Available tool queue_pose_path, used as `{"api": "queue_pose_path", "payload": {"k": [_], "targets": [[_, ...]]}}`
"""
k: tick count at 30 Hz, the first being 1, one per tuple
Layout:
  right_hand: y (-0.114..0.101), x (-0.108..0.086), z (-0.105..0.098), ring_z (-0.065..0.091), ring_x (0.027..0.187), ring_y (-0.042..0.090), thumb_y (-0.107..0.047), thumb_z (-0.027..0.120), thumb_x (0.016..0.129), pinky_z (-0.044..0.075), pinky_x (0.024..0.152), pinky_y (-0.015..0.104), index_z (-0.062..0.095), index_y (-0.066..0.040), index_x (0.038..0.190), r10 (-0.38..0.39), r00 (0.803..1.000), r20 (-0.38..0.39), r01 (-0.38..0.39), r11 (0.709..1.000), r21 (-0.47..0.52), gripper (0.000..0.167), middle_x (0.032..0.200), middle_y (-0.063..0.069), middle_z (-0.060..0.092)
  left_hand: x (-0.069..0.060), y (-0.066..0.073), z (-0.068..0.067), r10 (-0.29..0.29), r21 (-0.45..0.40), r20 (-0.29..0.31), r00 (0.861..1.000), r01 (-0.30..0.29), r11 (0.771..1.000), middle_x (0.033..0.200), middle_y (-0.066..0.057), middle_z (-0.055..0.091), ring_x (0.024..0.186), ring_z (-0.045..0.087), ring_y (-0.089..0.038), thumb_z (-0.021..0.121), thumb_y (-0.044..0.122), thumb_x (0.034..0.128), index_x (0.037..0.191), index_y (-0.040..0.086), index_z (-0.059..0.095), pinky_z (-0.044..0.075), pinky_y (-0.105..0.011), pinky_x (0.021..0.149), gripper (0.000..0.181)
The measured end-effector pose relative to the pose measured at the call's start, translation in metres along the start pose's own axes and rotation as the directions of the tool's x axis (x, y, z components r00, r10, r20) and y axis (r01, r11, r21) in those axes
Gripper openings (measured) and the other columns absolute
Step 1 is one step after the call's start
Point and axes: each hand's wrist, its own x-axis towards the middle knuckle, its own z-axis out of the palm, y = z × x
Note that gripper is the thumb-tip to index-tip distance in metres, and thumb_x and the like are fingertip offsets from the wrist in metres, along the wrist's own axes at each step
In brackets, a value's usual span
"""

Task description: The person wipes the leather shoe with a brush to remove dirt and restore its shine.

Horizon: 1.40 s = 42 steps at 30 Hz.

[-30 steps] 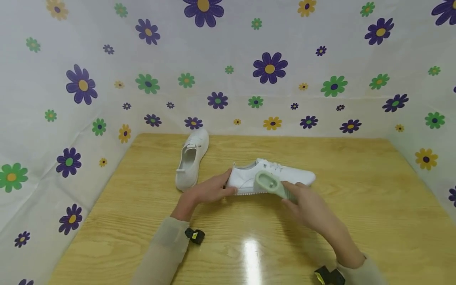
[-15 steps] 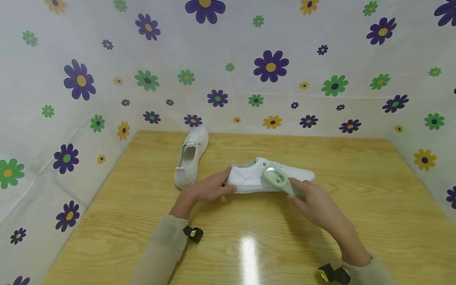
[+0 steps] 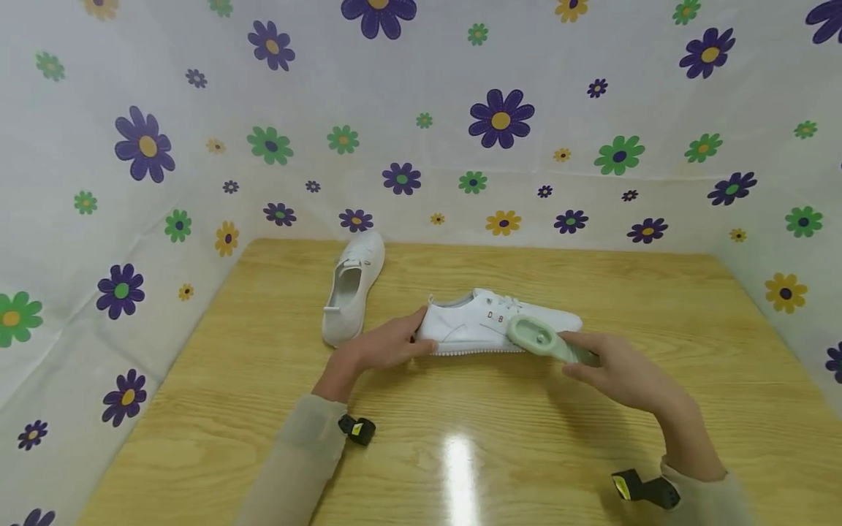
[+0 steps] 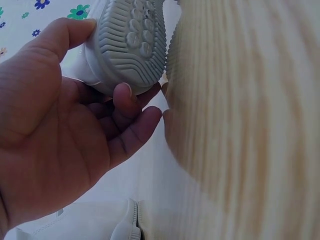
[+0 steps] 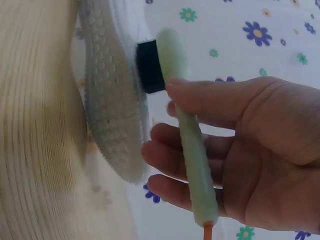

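Observation:
A white lace-up shoe (image 3: 460, 325) lies tilted in mid-table, toe to the right, its ridged sole (image 4: 135, 45) showing in the left wrist view. My left hand (image 3: 388, 345) grips its heel, thumb at the sole edge and fingers behind. In my right hand (image 3: 621, 369) is a pale green shoe brush (image 3: 534, 336), pinched by its handle. Dark bristles (image 5: 150, 67) meet the side of the shoe toward its front half, as the right wrist view shows. Red letters stand on the shoe's side, just left of the brush head.
A second white shoe (image 3: 351, 292) stands upright behind my left hand, toe toward the back. Flower-printed white cloth (image 3: 421, 80) hangs behind and along both sides of the wooden table (image 3: 658, 307). A black wrist camera (image 3: 358, 429) sits at my left sleeve.
My right hand has slid the brush rightward along the shoe's side, from near the middle toward the toe, uncovering the red letters. My left hand keeps its grip on the heel.

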Motion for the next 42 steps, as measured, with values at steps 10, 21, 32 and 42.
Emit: {"api": "queue_pose_path", "payload": {"k": [10, 21, 32, 42], "targets": [[0.025, 0.000, -0.004, 0.058, 0.109, 0.033, -0.017, 0.062, 0.098, 0.049, 0.088, 0.052, 0.049, 0.006, 0.142, -0.006, 0.999, -0.034, 0.006, 1.000, -0.008, 0.050, 0.130, 0.024, 0.060, 0.000, 0.000, 0.001, -0.015, 0.021, 0.001, 1.000, 0.015, 1.000, 0.162, -0.017, 0.018, 0.146, 0.026, -0.024, 0.052, 0.041, 0.1012, 0.157, -0.001, 0.004, 0.025, -0.043, 0.117, 0.085], [0.014, 0.005, -0.006, 0.058, 0.106, 0.036, -0.019, 0.054, 0.103, 0.048, 0.087, 0.054, 0.040, 0.010, 0.145, -0.032, 0.999, -0.019, 0.030, 0.995, -0.094, 0.053, 0.128, 0.032, 0.056, 0.005, 0.002, 0.001, 0.017, -0.003, -0.016, 1.000, -0.017, 1.000, 0.162, -0.016, 0.019, 0.146, 0.026, -0.023, 0.052, 0.041, 0.1014, 0.157, 0.001, 0.002, 0.026, -0.043, 0.117, 0.085], [0.005, 0.001, -0.003, 0.056, 0.114, 0.038, -0.020, 0.049, 0.105, 0.047, 0.091, 0.054, 0.036, 0.010, 0.148, -0.028, 0.999, 0.033, 0.030, 0.998, -0.061, 0.054, 0.134, 0.032, 0.053, 0.006, -0.001, 0.002, 0.028, 0.013, -0.012, 1.000, -0.028, 1.000, 0.163, -0.014, 0.020, 0.147, 0.024, -0.021, 0.051, 0.042, 0.1013, 0.158, 0.002, 0.003, 0.025, -0.040, 0.118, 0.084], [-0.010, 0.011, 0.015, 0.053, 0.085, 0.023, -0.022, 0.051, 0.104, 0.046, 0.072, 0.038, 0.035, 0.008, 0.149, 0.003, 1.000, -0.004, -0.003, 0.998, -0.064, 0.056, 0.110, 0.021, 0.059, 0.002, -0.003, 0.001, 0.036, 0.015, -0.007, 0.999, -0.036, 0.999, 0.159, -0.016, 0.029, 0.144, 0.031, -0.024, 0.053, 0.039, 0.1006, 0.158, 0.000, 0.008, 0.027, -0.043, 0.116, 0.083]]}}
